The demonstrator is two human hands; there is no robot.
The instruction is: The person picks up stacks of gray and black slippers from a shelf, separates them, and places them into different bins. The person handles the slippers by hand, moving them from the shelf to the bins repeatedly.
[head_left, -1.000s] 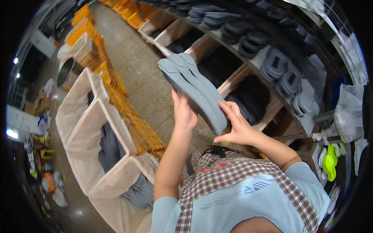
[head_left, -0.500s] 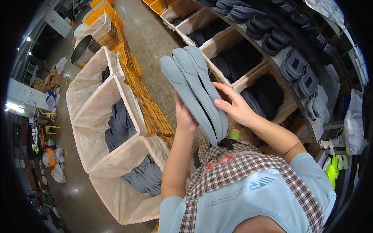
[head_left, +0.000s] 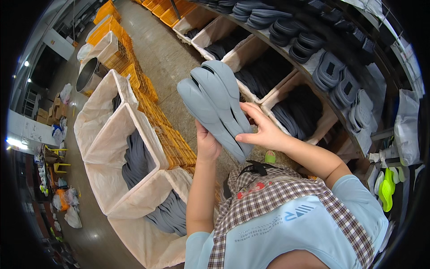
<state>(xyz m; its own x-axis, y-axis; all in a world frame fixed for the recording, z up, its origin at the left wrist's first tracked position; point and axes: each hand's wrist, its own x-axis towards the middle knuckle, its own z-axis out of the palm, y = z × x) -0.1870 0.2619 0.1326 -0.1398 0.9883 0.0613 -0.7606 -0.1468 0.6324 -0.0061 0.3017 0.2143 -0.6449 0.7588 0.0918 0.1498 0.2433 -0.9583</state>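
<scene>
Several grey shoe soles [head_left: 215,101] are held together on edge in front of me, their toe ends pointing away and up. My left hand [head_left: 208,143] grips the stack from its left side, the fingers mostly hidden behind it. On the right side my right hand [head_left: 261,128] wraps the soles, thumb lying across the nearest one. To the left, cloth-lined bins [head_left: 101,177] hold more grey soles [head_left: 136,159] in layered piles. Another pile of grey soles [head_left: 169,214] lies in the nearer bin.
Yellow plastic crates [head_left: 168,139] run along the left bins. A metal drum [head_left: 87,76] stands beyond. On the right, a shelf [head_left: 309,62] carries stacked dark and grey soles, above more lined bins [head_left: 271,101]. Bright yellow-green soles [head_left: 386,190] and a plastic bag [head_left: 406,130] hang at far right.
The stack of soles has turned, showing more of the broad sole sides, and shifted slightly left. Both hands moved with it, still holding it. The view has shifted a little.
</scene>
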